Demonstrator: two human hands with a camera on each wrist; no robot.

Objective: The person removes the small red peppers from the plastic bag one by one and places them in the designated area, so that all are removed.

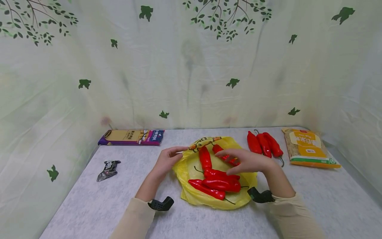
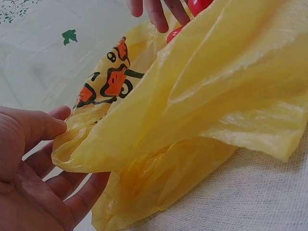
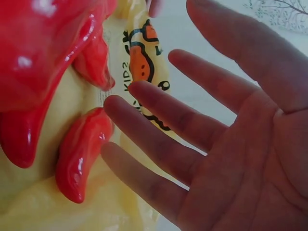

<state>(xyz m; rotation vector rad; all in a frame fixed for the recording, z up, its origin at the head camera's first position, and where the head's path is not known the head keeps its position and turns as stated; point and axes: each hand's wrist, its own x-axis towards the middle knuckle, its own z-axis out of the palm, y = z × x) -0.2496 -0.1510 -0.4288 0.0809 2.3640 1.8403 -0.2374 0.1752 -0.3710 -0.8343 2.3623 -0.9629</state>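
A yellow plastic bag (image 1: 186, 186) lies spread on the table, with several red peppers (image 1: 221, 183) on it. At the bag's left edge my left hand (image 1: 167, 161) pinches the thin plastic; the left wrist view shows the thumb and fingers of this hand (image 2: 43, 159) at a fold of the bag (image 2: 159, 120). Above the bag's right side hovers my right hand (image 1: 246, 161), holding nothing. Its fingers are spread in the right wrist view, where the hand (image 3: 226, 130) is beside a pepper (image 3: 82, 156) and the bag's cartoon print (image 3: 142, 62).
Three more red peppers (image 1: 264, 144) lie behind the bag on the right, beside a yellow packet of grain (image 1: 310, 147). A long purple and tan packet (image 1: 131, 137) is at the back left. Nearer sits a small black wrapped packet (image 1: 108, 170).
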